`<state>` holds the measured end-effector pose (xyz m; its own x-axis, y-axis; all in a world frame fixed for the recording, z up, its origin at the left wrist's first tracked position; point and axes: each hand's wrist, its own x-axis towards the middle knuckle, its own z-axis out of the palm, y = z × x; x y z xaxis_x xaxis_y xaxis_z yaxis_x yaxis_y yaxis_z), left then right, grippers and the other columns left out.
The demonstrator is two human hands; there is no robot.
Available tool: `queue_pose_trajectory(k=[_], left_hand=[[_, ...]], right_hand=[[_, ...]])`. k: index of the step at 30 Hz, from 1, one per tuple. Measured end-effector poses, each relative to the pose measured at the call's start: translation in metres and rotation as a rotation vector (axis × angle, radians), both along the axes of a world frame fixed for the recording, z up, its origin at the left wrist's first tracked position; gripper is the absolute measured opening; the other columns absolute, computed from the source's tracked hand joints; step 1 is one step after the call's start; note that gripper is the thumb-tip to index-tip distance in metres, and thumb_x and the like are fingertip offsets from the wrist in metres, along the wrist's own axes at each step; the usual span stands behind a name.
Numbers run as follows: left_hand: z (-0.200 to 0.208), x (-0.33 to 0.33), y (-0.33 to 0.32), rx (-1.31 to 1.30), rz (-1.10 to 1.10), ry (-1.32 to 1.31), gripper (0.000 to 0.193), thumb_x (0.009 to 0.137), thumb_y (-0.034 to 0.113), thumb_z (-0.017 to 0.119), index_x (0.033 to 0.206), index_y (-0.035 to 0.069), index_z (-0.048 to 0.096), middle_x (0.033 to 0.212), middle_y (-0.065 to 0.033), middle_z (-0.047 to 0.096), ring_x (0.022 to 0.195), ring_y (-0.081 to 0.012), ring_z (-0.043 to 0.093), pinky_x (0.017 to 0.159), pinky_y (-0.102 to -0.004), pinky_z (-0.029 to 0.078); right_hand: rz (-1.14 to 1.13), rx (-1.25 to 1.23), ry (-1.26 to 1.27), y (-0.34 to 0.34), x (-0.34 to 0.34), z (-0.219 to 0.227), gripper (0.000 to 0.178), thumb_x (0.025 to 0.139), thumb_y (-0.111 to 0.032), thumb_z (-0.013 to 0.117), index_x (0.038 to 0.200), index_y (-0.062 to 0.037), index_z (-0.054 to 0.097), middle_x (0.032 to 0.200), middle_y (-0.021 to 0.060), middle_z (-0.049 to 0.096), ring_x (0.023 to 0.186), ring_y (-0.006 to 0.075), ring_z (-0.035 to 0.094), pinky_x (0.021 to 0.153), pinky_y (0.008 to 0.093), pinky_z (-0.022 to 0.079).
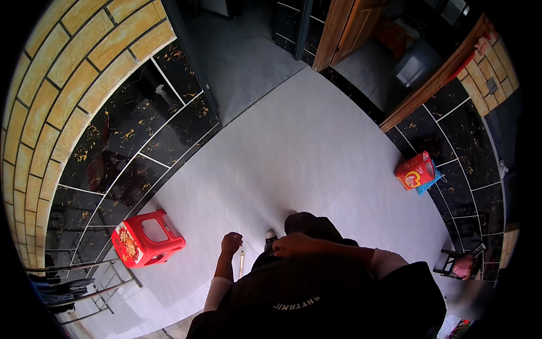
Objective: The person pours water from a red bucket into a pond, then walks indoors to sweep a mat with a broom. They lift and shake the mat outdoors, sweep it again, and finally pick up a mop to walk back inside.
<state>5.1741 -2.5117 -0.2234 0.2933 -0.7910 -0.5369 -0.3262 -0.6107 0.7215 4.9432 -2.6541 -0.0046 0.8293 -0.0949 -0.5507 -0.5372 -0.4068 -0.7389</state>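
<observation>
My left hand [231,243] is closed, held out over the pale floor. Straight down from its fingertips hangs a thin, yellowish strip [241,263], too small to tell its kind. My right hand [291,245] is curled shut in front of my dark clothing, near my raised knee [312,222]. What its fingers hold, if anything, cannot be made out. Between the two hands, the tip of a light shoe [271,234] shows on the floor.
A red plastic stool [161,243] stands at the left by a metal rack [107,290]. Against the right wall sit a red carton [415,170] and a small dark chair [447,264] with something pink on it. Ahead are a grey doorway and an open wooden door [357,28].
</observation>
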Motion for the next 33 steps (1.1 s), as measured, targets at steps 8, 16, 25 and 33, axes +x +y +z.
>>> queue_pose_trajectory(k=[8,16,25,33], left_hand=[[0.027,0.008,-0.186,0.184,-0.401,-0.281,0.023,0.072,0.029,0.048,0.080,0.011,0.058,0.084,-0.0096,0.059,0.081,-0.0274,0.055,0.071,-0.0360,0.043],[0.067,0.057,-0.264,0.345,-0.060,0.028,0.019,0.071,0.024,0.053,0.071,0.006,0.060,0.063,-0.0035,0.060,0.056,-0.0142,0.057,0.055,-0.0267,0.044],[0.020,0.126,-0.381,0.468,0.158,0.093,0.018,0.069,0.023,0.056,0.070,0.005,0.061,0.064,-0.0049,0.060,0.057,-0.0156,0.058,0.056,-0.0279,0.045],[0.014,0.244,-0.670,0.414,-0.862,-0.300,0.027,0.068,0.024,0.055,0.085,0.005,0.060,0.081,-0.0112,0.061,0.076,-0.0260,0.058,0.067,-0.0359,0.045]], right_hand=[[-0.064,0.007,-0.058,-0.145,0.026,-0.037,0.031,0.076,-0.033,0.044,0.092,-0.0081,0.052,0.084,0.0129,0.057,0.080,0.0279,0.053,0.070,0.0389,0.040],[-0.075,0.017,-0.218,-0.346,0.059,0.002,0.027,0.078,-0.030,0.047,0.093,-0.0084,0.053,0.084,0.0088,0.058,0.077,0.0228,0.056,0.068,0.0321,0.042],[0.008,0.078,-0.232,-0.522,0.143,-0.004,0.025,0.078,-0.029,0.050,0.093,-0.0097,0.053,0.083,0.0085,0.057,0.079,0.0224,0.056,0.069,0.0303,0.042],[-0.283,-0.284,-0.033,-0.735,0.198,-0.009,0.030,0.076,-0.036,0.046,0.089,-0.0098,0.055,0.081,0.0101,0.058,0.078,0.0267,0.055,0.069,0.0342,0.042]])
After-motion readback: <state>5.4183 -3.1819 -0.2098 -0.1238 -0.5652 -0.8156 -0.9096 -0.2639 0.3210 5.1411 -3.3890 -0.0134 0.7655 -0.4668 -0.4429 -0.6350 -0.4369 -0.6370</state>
